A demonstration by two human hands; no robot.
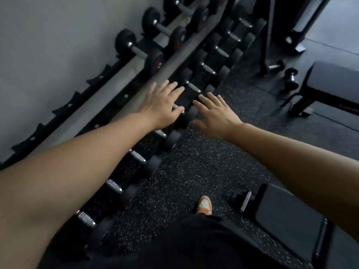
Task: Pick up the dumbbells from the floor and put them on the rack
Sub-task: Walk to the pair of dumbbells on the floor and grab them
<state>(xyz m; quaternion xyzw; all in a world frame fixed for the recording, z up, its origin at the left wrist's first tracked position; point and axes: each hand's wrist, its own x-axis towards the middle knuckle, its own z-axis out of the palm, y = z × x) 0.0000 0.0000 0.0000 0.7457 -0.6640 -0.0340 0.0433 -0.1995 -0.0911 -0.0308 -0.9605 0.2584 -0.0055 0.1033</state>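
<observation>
Head view: both arms stretch out, left hand (164,104) and right hand (215,113) spread flat, fingers wide, holding nothing, above the lower rack (124,102). Dumbbells (144,163) line that tier; two small dumbbells (291,77) lie on the floor (194,171) by a bench (334,84). No writing is legible.

Count taken from the head view. Upper tier of the rack (108,98): three round-headed dumbbells (138,52), far left. Lower tier: at least nine dumbbells (208,68), some partly hidden by the arms. Floor (194,171), far right: two small dumbbells (291,79). Benches (330,84): two. Hands: two. One orange shoe (204,205).
</observation>
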